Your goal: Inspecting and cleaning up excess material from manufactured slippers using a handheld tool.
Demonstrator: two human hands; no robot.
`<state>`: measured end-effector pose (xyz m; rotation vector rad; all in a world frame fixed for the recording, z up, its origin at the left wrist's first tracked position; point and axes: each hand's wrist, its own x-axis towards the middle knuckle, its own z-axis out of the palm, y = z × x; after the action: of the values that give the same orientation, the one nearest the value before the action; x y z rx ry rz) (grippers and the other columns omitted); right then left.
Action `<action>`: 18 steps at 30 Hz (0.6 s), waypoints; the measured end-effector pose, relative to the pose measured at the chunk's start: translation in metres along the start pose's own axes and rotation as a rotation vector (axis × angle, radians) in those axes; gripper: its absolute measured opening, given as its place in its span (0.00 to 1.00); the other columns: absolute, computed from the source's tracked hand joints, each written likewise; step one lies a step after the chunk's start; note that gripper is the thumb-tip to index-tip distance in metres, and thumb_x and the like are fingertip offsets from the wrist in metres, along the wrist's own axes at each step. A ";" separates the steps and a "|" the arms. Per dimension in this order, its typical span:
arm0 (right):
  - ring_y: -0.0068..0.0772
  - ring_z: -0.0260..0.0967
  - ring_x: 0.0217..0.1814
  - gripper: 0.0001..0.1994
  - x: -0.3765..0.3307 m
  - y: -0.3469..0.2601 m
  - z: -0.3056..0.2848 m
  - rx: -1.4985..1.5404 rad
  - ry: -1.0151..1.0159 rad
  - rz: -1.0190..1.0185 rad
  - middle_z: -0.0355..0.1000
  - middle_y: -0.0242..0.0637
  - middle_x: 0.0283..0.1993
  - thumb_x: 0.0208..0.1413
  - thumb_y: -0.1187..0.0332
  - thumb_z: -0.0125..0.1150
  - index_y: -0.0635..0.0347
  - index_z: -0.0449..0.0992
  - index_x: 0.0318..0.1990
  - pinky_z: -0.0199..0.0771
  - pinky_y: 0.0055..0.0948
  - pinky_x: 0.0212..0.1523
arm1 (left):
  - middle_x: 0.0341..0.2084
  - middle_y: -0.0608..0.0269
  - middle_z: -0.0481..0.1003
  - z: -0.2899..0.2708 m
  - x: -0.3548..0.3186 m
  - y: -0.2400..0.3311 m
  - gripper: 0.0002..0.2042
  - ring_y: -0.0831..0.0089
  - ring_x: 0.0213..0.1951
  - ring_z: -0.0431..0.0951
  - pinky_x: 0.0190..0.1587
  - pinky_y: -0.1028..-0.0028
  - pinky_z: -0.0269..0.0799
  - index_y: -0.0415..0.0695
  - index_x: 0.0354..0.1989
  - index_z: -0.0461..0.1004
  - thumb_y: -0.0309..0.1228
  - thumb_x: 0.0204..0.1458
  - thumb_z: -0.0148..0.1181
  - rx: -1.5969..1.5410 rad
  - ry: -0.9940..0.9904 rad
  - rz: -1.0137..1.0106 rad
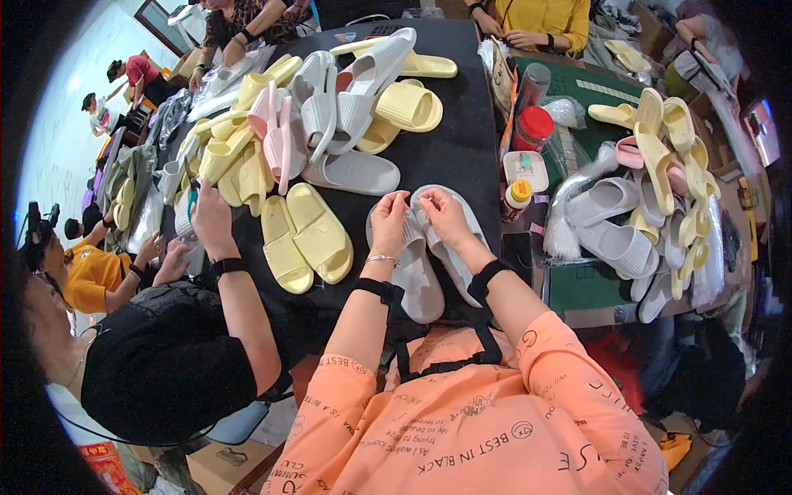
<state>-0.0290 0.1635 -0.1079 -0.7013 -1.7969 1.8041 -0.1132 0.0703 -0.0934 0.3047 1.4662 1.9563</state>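
Observation:
A pair of grey slide sandals (422, 280) lies side by side on the black table (462, 148) right in front of me. My left hand (388, 223) pinches the strap of the left sandal, fingers closed on it. My right hand (445, 216) grips the strap of the right sandal (470, 223) next to it. Both wrists wear black bands; my sleeves are orange.
A yellow pair (301, 235) lies left of my hands, and beyond it is a heap of yellow, grey and pink sandals (322, 115). A person in black (198, 330) works at my left. Jars (532, 124) and more sandals (652, 181) sit at the right.

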 end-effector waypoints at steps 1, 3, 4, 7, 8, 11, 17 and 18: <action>0.17 0.62 0.23 0.06 0.000 -0.001 0.000 0.002 0.001 0.001 0.69 0.29 0.23 0.51 0.69 0.53 0.62 0.71 0.33 0.62 0.19 0.24 | 0.19 0.75 0.65 -0.001 0.001 0.000 0.08 0.89 0.19 0.57 0.21 0.87 0.52 0.39 0.36 0.71 0.30 0.54 0.50 0.002 0.000 -0.001; 0.18 0.63 0.26 0.06 0.000 -0.004 0.000 0.004 -0.037 -0.011 0.69 0.31 0.25 0.51 0.69 0.53 0.62 0.71 0.33 0.63 0.20 0.27 | 0.19 0.75 0.64 -0.002 0.002 -0.001 0.08 0.89 0.20 0.58 0.22 0.88 0.52 0.40 0.35 0.70 0.31 0.55 0.48 0.062 -0.022 0.016; 0.18 0.63 0.26 0.06 0.000 -0.003 0.000 0.005 -0.036 -0.010 0.69 0.31 0.25 0.51 0.69 0.53 0.62 0.71 0.33 0.63 0.20 0.27 | 0.19 0.75 0.64 -0.001 0.002 -0.002 0.08 0.89 0.20 0.58 0.22 0.88 0.52 0.40 0.35 0.70 0.31 0.55 0.48 0.063 -0.023 0.015; 0.19 0.63 0.26 0.07 0.001 -0.003 0.002 0.001 -0.023 -0.028 0.70 0.32 0.26 0.51 0.68 0.53 0.62 0.71 0.33 0.63 0.21 0.28 | 0.19 0.75 0.64 0.001 0.003 -0.002 0.08 0.89 0.20 0.58 0.23 0.88 0.53 0.40 0.35 0.71 0.31 0.55 0.47 0.092 -0.047 0.022; 0.15 0.59 0.25 0.06 0.001 -0.003 0.002 -0.007 -0.034 -0.035 0.66 0.27 0.25 0.52 0.68 0.52 0.61 0.70 0.33 0.60 0.18 0.26 | 0.19 0.75 0.64 0.001 0.004 -0.001 0.08 0.89 0.21 0.59 0.23 0.88 0.54 0.40 0.36 0.71 0.30 0.55 0.47 0.126 -0.048 0.005; 0.12 0.54 0.24 0.05 0.003 0.001 0.001 -0.028 -0.046 -0.051 0.63 0.22 0.24 0.53 0.69 0.51 0.60 0.70 0.33 0.56 0.15 0.24 | 0.19 0.76 0.64 0.003 0.002 0.002 0.08 0.89 0.21 0.60 0.23 0.88 0.55 0.39 0.36 0.71 0.29 0.55 0.46 0.166 -0.069 -0.018; 0.17 0.59 0.24 0.06 0.001 0.000 -0.001 -0.084 -0.042 -0.033 0.66 0.27 0.24 0.52 0.68 0.52 0.61 0.70 0.32 0.59 0.19 0.26 | 0.19 0.76 0.65 0.007 -0.003 0.009 0.09 0.89 0.22 0.60 0.24 0.89 0.56 0.39 0.38 0.72 0.28 0.55 0.46 0.146 -0.107 -0.044; 0.22 0.64 0.25 0.07 0.001 0.000 -0.001 -0.098 -0.024 -0.032 0.70 0.33 0.24 0.50 0.67 0.53 0.61 0.71 0.32 0.63 0.23 0.27 | 0.19 0.76 0.65 0.008 -0.003 0.010 0.09 0.89 0.22 0.61 0.24 0.89 0.56 0.39 0.38 0.72 0.28 0.55 0.46 0.144 -0.117 -0.051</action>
<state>-0.0293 0.1653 -0.1080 -0.6872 -1.9124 1.7203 -0.1101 0.0727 -0.0812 0.4340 1.5262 1.7661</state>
